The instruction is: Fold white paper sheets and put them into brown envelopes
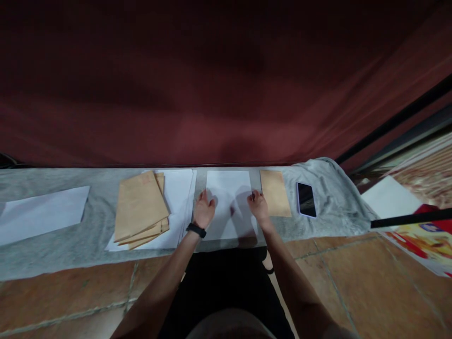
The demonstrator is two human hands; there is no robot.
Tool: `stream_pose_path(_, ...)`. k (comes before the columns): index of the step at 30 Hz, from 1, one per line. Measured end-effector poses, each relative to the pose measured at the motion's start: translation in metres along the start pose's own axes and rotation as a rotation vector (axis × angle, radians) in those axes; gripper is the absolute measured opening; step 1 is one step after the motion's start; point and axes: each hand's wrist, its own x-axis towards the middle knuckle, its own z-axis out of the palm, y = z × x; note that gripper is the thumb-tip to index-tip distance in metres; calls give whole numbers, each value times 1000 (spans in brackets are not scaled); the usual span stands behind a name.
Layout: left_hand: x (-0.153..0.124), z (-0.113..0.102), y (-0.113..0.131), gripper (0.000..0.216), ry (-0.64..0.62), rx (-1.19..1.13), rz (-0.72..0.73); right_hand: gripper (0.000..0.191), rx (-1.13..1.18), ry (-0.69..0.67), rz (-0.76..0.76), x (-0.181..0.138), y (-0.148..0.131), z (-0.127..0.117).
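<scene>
A white sheet of paper [226, 188] lies flat on the grey cloth in front of me, between my two hands. At its left edge is my left hand [204, 210], its thumb apart from the fingers and a black band on the wrist. Curled at the sheet's right edge, my right hand [258, 206] has its fingertips closed together over the paper's margin. A single brown envelope [277, 193] lies just right of that hand. To the left, a stack of brown envelopes [139, 205] rests on several white sheets [181, 197].
Grey cloth [99, 226] covers the long narrow surface. A phone [306, 199] lies at the right, and more white paper [45, 212] at the far left. A dark red curtain [197, 136] hangs behind. A colourful printed box [423, 240] stands at the right edge.
</scene>
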Motion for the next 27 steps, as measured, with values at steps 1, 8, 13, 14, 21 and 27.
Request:
stream_pose_path(1,4,-2,2,46,-4,-68,-57,24,45,-12,30,-1,-1,0)
stream_pose_path(8,11,-20,6,35,-45,-380,-277,16,301,-97,8,-8,-3,-5)
stream_pose_path(13,11,-39,19,27,-121,-499,-293,23,547,-97,-53,-8,-14,-25)
stream_pose_path(14,12,-44,23,29,-124,-522,-282,26,595,-93,-64,-8,-17,-31)
stream_pose_path(21,9,-90,51,41,-136,-624,-173,40,926,-211,-103,-22,-36,-77)
stream_pose_path(27,-2,-125,81,41,-180,-701,15,34,950,-223,-278,-29,-57,-107)
